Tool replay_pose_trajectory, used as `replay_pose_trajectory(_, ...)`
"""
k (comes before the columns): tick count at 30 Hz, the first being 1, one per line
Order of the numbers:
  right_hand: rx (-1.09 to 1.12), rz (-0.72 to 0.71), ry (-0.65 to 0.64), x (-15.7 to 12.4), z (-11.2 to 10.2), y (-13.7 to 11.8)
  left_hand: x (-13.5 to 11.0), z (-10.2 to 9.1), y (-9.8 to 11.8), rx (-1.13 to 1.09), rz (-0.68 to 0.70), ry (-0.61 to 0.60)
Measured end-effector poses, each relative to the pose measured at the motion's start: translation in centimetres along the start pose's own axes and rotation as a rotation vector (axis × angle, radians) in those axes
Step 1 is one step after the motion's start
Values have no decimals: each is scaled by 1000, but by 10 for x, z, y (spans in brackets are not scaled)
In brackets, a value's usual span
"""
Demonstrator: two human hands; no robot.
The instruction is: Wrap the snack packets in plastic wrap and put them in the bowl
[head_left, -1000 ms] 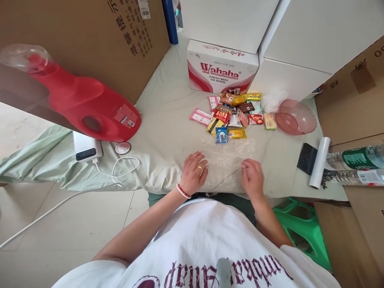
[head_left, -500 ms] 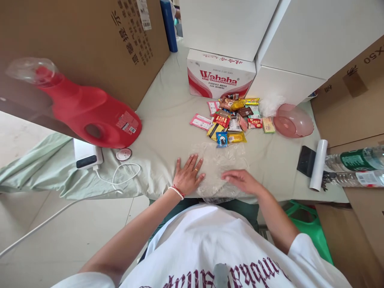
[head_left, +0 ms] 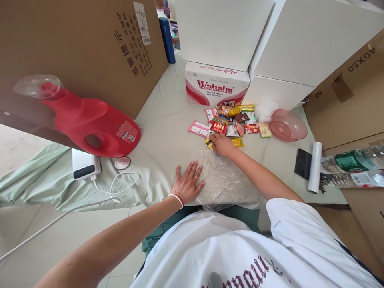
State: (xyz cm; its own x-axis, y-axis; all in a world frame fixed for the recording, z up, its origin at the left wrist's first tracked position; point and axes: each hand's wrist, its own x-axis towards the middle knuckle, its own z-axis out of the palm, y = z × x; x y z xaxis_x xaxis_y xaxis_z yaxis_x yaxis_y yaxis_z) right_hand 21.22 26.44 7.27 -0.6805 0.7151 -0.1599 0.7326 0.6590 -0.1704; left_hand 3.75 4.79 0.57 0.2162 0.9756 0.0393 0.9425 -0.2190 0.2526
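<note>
My left hand [head_left: 187, 183] lies flat with its fingers spread, at the left edge of a clear plastic bag [head_left: 228, 184] on the cloth-covered table. My right hand [head_left: 222, 145] is at the near side of a heap of small wrapped snacks, its fingers bent down over the packets. Those fingertips are partly hidden, and what they grip cannot be made out. Beside them show a yellow-and-black packet [head_left: 209, 144], a yellow packet [head_left: 238, 142] and a red packet [head_left: 219, 127]. A pink-and-white packet [head_left: 199, 128] lies to the left of the heap.
A pink translucent bowl [head_left: 289, 128] stands right of the snacks, by crumpled clear plastic [head_left: 266, 110]. Behind is a Wahaha carton [head_left: 216, 85]. At left are a red detergent bottle [head_left: 96, 120] and a white power bank [head_left: 85, 164] with a cable. Water bottles [head_left: 357, 160] lie at right.
My right hand has moved from above the plastic bag forward to the snack heap, where it now covers the blue packet. My left hand stays flat in place. The view has shifted slightly.
</note>
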Motion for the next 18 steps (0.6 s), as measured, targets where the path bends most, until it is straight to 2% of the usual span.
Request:
replay_pose_trajectory(3,9,25,-19,-5,-17,14,0,0,0,-8,-1,2)
replay_pose_trajectory(7,12,195,199,14,-46,47,0,1,-1,-3,0,-3)
replay_pose_trajectory(9,17,275,252,31,-51,61,0,1,-1,2,-1,-1)
replay_pose_trajectory(11,30,304,201,46,-47,65,0,-1,0,8,-2,-1)
replay_pose_trajectory(14,13,286,110,57,-28,55,0,-3,1,13,-6,-2)
replay_pose_trajectory(18,-35,163,163,50,-6,33,0,-5,1,5,-9,-2)
